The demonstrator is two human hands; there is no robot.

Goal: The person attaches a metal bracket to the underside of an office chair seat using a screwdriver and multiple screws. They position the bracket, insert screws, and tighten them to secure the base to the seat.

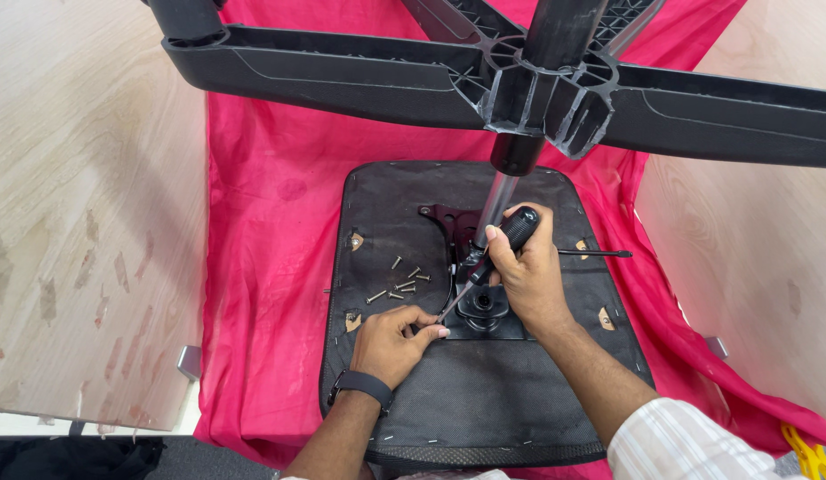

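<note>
An upturned office chair lies with its black seat underside [404,231] facing up on a red cloth [271,222]. My right hand [524,271] grips a black-handled screwdriver [506,238], angled down to the left. Its tip meets the black metal seat plate [484,307]. My left hand [395,342], with a black wristband, pinches at the screwdriver tip, fingers closed around a small screw I can barely see. Several loose screws [399,283] lie on the seat just above my left hand. The chrome gas column [494,206] rises to the black star base [537,89].
A thin black tool [595,254] lies on the seat to the right of my right hand. The cloth covers a pale wooden table [84,204]. The star base's legs [324,71] span the top of the view. A yellow object [808,453] shows at the bottom right corner.
</note>
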